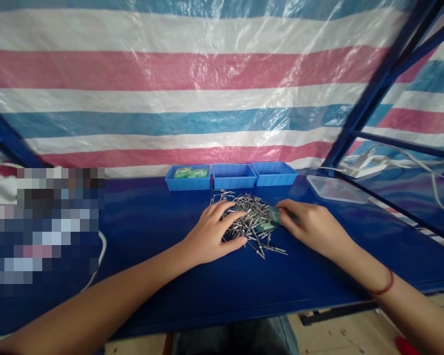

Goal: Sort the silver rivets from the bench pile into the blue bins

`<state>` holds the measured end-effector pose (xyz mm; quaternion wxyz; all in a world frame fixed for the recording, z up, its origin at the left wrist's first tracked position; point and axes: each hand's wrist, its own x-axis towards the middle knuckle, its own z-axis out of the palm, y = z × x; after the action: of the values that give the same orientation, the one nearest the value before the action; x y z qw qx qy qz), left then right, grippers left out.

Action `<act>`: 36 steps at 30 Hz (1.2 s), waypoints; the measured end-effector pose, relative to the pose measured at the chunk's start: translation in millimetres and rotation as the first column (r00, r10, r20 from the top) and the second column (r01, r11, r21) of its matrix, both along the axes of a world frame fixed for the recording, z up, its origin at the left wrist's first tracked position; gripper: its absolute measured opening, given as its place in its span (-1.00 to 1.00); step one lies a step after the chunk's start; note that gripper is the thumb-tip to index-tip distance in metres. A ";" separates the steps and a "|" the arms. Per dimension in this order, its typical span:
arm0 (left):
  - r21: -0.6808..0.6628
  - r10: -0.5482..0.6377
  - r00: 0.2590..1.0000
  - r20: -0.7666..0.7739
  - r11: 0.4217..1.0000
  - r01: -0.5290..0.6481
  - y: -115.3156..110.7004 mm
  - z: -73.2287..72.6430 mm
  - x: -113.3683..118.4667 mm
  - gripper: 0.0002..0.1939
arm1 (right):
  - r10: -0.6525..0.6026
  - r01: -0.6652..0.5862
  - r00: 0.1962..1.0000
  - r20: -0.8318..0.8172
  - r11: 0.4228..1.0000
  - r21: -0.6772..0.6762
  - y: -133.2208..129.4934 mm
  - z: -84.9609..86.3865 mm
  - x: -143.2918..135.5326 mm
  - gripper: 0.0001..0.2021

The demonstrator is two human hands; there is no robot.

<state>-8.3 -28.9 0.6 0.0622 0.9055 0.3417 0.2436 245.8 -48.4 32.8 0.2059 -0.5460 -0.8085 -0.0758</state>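
Observation:
A loose pile of silvery pop rivets point(249, 212) lies on the blue tabletop in front of me, with several strays toward the near edge. My left hand point(216, 231) rests at the pile's left side, fingers spread and touching the rivets. At the right side, my right hand point(311, 224) pinches the edge of a translucent greenish plastic bag point(276, 217). Part of that bag lies among the rivets, so its full shape is hidden.
Behind the pile stand three blue bins point(234, 182) in a row; green packets point(191, 172) sit in the left one. A clear plastic lid point(336, 190) lies at the back right. A power strip point(364, 165) with cables is beyond the blue frame point(368, 98). The left side is pixelated.

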 end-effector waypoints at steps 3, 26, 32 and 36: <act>-0.012 0.002 0.999 0.033 1.000 -0.001 -0.8 0.2 1.9 -0.44 | 0.000 -0.001 0.997 -0.075 1.000 -0.004 18.5 15.2 -7.0 -0.76; -0.343 0.260 0.879 0.400 0.932 -0.120 1.9 7.4 7.7 -0.75 | 0.149 -0.575 0.512 -0.846 0.791 -0.209 38.1 -6.6 -67.0 -0.76; -0.436 0.318 0.790 0.524 0.897 -0.072 -1.2 8.1 8.2 -0.76 | 0.254 -0.572 0.546 -0.798 0.809 -0.134 34.1 -10.3 -66.1 -0.85; -0.530 0.342 0.716 0.609 0.847 0.047 2.5 7.1 9.1 -0.54 | 0.516 -0.494 0.657 -0.550 0.845 0.203 34.1 -9.1 -59.3 -0.89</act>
<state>0.8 -26.4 7.7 0.3996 0.6696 0.4201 0.4642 186.5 -14.3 23.7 0.4667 -0.2923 -0.8226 0.1420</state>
